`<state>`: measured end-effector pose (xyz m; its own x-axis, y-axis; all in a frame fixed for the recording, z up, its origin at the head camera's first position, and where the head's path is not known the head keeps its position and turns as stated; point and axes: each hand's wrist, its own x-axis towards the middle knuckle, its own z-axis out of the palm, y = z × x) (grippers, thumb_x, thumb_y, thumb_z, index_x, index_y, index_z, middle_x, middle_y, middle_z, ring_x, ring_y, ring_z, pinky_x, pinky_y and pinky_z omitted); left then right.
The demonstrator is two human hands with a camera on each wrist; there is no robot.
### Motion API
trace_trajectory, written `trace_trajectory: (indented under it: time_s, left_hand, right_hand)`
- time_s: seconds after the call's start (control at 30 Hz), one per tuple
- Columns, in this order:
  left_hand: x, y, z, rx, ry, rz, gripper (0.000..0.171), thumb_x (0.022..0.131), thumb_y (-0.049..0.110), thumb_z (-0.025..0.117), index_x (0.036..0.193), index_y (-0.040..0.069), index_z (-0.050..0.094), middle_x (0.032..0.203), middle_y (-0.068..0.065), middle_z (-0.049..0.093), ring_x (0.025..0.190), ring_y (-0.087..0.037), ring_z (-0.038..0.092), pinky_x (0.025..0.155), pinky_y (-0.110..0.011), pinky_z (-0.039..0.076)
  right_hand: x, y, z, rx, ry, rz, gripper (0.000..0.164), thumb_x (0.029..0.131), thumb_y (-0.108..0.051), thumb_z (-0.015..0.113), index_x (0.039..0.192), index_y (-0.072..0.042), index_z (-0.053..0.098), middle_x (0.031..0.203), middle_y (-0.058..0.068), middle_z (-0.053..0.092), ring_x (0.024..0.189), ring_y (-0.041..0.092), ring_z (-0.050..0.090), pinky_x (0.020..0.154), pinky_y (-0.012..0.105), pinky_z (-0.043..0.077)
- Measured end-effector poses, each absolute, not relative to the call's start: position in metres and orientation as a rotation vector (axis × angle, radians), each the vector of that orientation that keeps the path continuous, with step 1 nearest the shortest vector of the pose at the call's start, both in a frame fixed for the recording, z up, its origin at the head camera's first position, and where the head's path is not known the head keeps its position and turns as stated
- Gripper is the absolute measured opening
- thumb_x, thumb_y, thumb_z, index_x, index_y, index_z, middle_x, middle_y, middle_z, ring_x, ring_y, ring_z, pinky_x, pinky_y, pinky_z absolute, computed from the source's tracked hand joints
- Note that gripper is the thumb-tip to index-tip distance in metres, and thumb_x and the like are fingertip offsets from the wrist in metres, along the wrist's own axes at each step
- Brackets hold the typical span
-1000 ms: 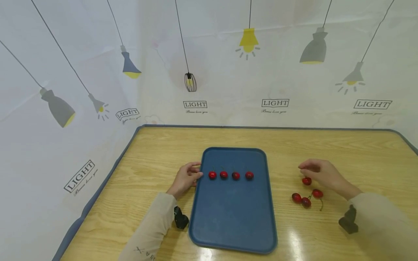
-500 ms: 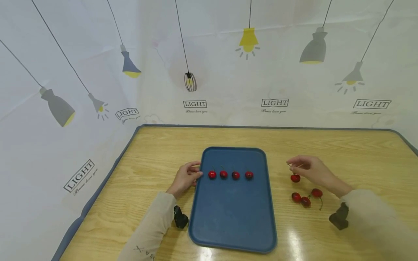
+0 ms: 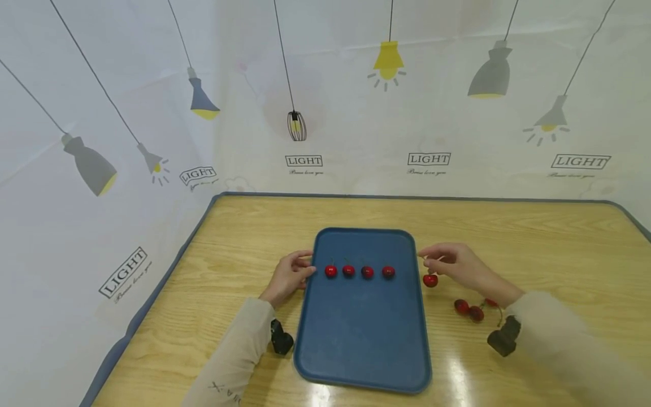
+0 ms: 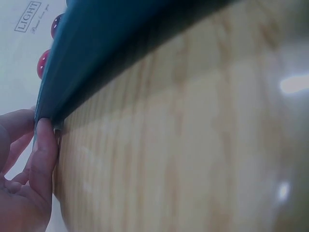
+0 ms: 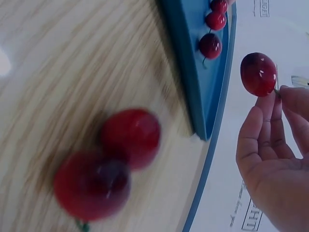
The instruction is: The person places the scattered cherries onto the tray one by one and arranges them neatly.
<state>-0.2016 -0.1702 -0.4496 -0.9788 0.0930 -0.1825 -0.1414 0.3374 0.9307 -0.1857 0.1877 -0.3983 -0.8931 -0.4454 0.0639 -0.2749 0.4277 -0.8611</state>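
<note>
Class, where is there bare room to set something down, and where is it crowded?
Free: the tray, on the near side of its four cherries; the table between the tray and the far wall. Crowded: right of the tray, with the right hand, its held cherry and three loose cherries; also the tray's left side, at the left hand.

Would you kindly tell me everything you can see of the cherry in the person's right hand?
The cherry is plump and rounded, with smooth-looking, glossy red skin that turns darker on one side and catches bright highlights. Its thin stem is pinched by the right hand, so the fruit hangs below the fingertips in the head view. It is just right of the blue tray and appears apart from it. Whether it is real or artificial I cannot tell.
</note>
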Motion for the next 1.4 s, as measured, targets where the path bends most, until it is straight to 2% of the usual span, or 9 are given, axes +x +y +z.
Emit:
trace_trajectory:
  time_s: [0.17, 0.3, 0.57, 0.97, 1.4]
  left_hand:
    - [-0.201, -0.170, -0.449, -0.050, 2.396, 1.699, 0.042, 0.084, 0.006, 0.060, 0.124, 0.009, 0.050, 0.099, -0.012, 0.052, 0.064, -0.015, 0.050, 0.052, -0.028, 0.048]
    - [-0.201, -0.170, -0.449, -0.059, 2.393, 1.701, 0.042, 0.083, 0.006, 0.060, 0.124, 0.010, 0.051, 0.098, -0.012, 0.052, 0.065, -0.015, 0.051, 0.052, -0.028, 0.048]
    - [-0.200, -0.169, -0.448, -0.062, 2.378, 1.714, 0.042, 0.083, 0.006, 0.060, 0.124, 0.010, 0.051, 0.099, -0.012, 0.052, 0.067, -0.015, 0.051, 0.053, -0.028, 0.048]
    - [-0.203, -0.170, -0.451, -0.072, 2.413, 1.670, 0.042, 0.083, 0.005, 0.061, 0.123, 0.010, 0.052, 0.098, -0.011, 0.053, 0.067, -0.015, 0.053, 0.052, -0.028, 0.049]
    - [-0.204, -0.170, -0.453, -0.077, 2.418, 1.664, 0.041, 0.083, 0.007, 0.061, 0.123, 0.011, 0.052, 0.099, -0.012, 0.054, 0.068, -0.016, 0.053, 0.053, -0.029, 0.050]
  right_hand:
    - [-0.187, 0.167, -0.400, -0.653, 2.392, -1.502, 0.030, 0.088, -0.012, 0.055, 0.111, 0.007, 0.057, 0.106, 0.024, 0.056, 0.081, 0.021, 0.059, 0.070, 0.029, 0.050]
    - [-0.188, 0.148, -0.401, -0.712, 2.346, -1.503, 0.028, 0.088, -0.012, 0.056, 0.108, 0.006, 0.058, 0.103, 0.022, 0.058, 0.082, 0.024, 0.059, 0.069, 0.027, 0.049]
    - [-0.190, 0.113, -0.400, -0.760, 2.245, -1.513, 0.026, 0.086, -0.009, 0.057, 0.106, 0.008, 0.058, 0.098, 0.023, 0.059, 0.077, 0.019, 0.061, 0.069, 0.028, 0.050]
    - [-0.192, 0.070, -0.405, -0.713, 2.308, -1.452, 0.023, 0.083, -0.006, 0.061, 0.103, 0.006, 0.061, 0.083, 0.010, 0.063, 0.069, 0.017, 0.061, 0.059, 0.030, 0.051]
    - [-0.194, 0.043, -0.414, -0.584, 2.279, -1.463, 0.020, 0.078, -0.002, 0.065, 0.095, 0.008, 0.061, 0.077, 0.011, 0.064, 0.062, 0.018, 0.062, 0.056, 0.031, 0.052]
